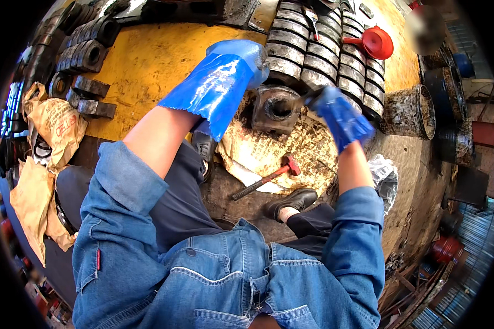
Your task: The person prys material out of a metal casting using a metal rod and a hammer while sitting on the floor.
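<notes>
A greasy, square metal block with a round hole faces me at the end of a row of ribbed metal pieces. Beside its upper left corner is my left hand in a long blue rubber glove, fingers curled; what they grip is hidden. My right hand, gloved alike and smeared by motion, is closed at the block's right. From it a thin dark tool points toward the hole, too blurred to name. Below the block, a hammer with a red head lies on stained brown paper.
A red plastic scoop and a brush lie on the rows of metal pieces. A grimy bucket stands to the right. Clear plastic lies near my right forearm. Torn paper sacks and more metal blocks are at left.
</notes>
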A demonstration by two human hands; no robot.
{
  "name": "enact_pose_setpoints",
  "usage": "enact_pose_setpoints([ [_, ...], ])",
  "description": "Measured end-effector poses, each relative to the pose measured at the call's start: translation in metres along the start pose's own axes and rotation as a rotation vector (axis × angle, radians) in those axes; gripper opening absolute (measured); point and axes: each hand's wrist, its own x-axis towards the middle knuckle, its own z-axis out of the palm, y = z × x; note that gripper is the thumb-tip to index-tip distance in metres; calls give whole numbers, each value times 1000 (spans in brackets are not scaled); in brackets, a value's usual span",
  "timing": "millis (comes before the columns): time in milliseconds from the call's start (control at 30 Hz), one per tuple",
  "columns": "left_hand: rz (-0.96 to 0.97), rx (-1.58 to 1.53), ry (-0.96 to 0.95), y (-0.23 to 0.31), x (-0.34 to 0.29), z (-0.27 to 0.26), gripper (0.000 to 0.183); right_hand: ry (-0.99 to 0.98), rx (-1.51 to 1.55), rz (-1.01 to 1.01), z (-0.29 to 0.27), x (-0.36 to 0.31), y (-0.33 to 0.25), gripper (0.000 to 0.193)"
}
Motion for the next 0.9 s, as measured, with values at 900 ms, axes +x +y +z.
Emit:
enact_pose_setpoints([
  [900,108,14,33,-19,12,3,31,-90,-513,-114,87,37,10,25],
])
